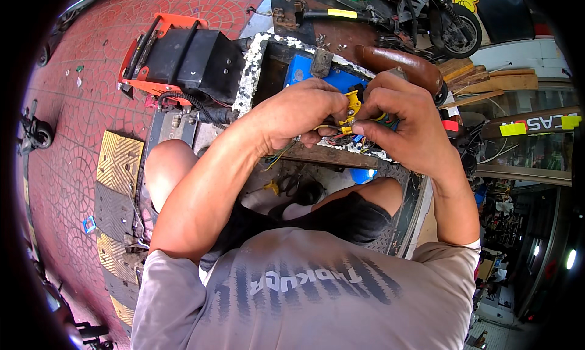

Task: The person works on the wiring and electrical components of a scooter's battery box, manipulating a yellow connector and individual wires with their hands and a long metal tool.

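Left hand (312, 107) and right hand (403, 115) both pinch a yellow part (353, 103); probably two grips make it steady near the wires (359, 141).

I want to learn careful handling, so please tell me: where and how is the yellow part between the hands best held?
Probably by its long edges, pinched from left and right: the yellow part looks narrow and longer than wide, while coloured wires crowd around its near end.

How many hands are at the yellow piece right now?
2: the left hand at the left of the yellow piece, the right hand at its right. No others show.
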Demonstrator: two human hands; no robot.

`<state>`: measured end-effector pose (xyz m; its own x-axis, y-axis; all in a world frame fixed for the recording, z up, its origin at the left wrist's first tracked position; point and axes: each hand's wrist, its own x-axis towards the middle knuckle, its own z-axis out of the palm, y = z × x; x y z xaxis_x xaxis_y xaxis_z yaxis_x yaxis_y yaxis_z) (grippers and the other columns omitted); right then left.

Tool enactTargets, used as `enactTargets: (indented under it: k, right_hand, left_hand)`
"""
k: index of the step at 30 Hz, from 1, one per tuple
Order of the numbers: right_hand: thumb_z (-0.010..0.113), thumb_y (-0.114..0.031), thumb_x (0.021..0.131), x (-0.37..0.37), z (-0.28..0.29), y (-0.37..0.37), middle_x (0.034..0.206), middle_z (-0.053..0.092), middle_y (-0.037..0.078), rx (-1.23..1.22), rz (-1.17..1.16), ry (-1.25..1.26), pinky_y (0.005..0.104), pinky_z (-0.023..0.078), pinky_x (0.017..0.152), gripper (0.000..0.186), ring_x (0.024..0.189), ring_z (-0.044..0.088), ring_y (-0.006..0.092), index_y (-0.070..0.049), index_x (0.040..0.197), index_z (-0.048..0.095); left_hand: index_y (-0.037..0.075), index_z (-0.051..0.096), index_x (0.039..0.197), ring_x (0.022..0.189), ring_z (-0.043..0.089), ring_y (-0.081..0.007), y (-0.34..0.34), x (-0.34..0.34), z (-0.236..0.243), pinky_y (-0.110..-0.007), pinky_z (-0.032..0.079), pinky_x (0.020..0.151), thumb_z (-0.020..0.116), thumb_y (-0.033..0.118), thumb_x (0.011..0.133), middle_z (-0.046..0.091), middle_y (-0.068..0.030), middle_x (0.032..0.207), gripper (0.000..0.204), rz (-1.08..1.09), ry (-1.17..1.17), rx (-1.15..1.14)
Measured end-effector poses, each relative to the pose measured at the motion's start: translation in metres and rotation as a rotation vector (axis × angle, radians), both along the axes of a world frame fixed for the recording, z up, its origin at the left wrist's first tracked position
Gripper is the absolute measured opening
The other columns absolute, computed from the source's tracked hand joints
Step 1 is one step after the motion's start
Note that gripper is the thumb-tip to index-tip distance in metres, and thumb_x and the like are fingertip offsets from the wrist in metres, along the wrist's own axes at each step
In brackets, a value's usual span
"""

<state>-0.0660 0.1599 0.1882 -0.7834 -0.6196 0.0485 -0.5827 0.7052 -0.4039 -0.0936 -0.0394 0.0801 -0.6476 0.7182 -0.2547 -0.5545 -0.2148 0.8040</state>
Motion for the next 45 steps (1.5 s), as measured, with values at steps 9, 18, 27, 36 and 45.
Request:
enactTargets:
  k: [9, 18, 27, 36, 45]
  right_hand:
    - [0.079, -0.006, 0.079, 0.001, 0.000, 0.003, 0.088, 0.061, 0.010, -0.025, 0.031, 0.010, 0.0401, 0.049, 0.066, 0.014, 0.079, 0.064, 0.0329, -0.005, 0.087, 0.068]
    - [0.079, -0.007, 0.080, 0.001, -0.005, 0.000, 0.092, 0.062, 0.010, -0.020, 0.033, 0.076, 0.0403, 0.049, 0.067, 0.016, 0.079, 0.064, 0.0328, -0.006, 0.087, 0.065]
    - [0.082, -0.010, 0.079, 0.001, -0.004, 0.000, 0.090, 0.061, 0.010, -0.013, 0.026, 0.078, 0.0403, 0.048, 0.066, 0.019, 0.078, 0.063, 0.0318, -0.006, 0.090, 0.066]
    - [0.078, -0.004, 0.075, -0.007, 0.007, 0.009, 0.098, 0.064, 0.009, -0.043, 0.032, -0.139, 0.0345, 0.049, 0.073, 0.035, 0.092, 0.064, 0.0261, -0.004, 0.107, 0.065]
    - [0.063, 0.006, 0.070, -0.013, 0.006, 0.024, 0.117, 0.062, 0.010, -0.005, 0.075, -0.208, 0.0336, 0.049, 0.087, 0.039, 0.109, 0.060, 0.0238, -0.004, 0.108, 0.058]
  left_hand:
    - [0.003, 0.064, 0.102, 0.059, 0.053, -0.0100, 0.000, 0.000, 0.001, -0.025, 0.038, 0.043, 0.058, 0.018, 0.095, 0.060, -0.0034, 0.076, 0.018, 0.006, 0.003, -0.011]
    - [0.003, 0.063, 0.097, 0.058, 0.052, -0.0103, 0.000, 0.000, -0.001, -0.025, 0.038, 0.044, 0.058, 0.018, 0.095, 0.059, -0.0039, 0.076, 0.016, 0.015, 0.027, -0.004]
    - [0.003, 0.063, 0.096, 0.055, 0.050, -0.0108, 0.001, 0.001, 0.002, -0.026, 0.038, 0.044, 0.057, 0.017, 0.095, 0.058, -0.0037, 0.073, 0.015, 0.016, 0.006, -0.013]
    - [0.002, 0.061, 0.095, 0.059, 0.052, -0.0119, 0.001, 0.003, -0.001, -0.026, 0.037, 0.043, 0.059, 0.014, 0.094, 0.060, -0.0056, 0.082, 0.013, 0.068, -0.006, 0.002]
    - [0.001, 0.057, 0.094, 0.061, 0.054, -0.0141, -0.003, -0.003, -0.005, -0.025, 0.036, 0.041, 0.059, 0.009, 0.091, 0.057, -0.0077, 0.084, 0.009, 0.107, -0.088, 0.064]
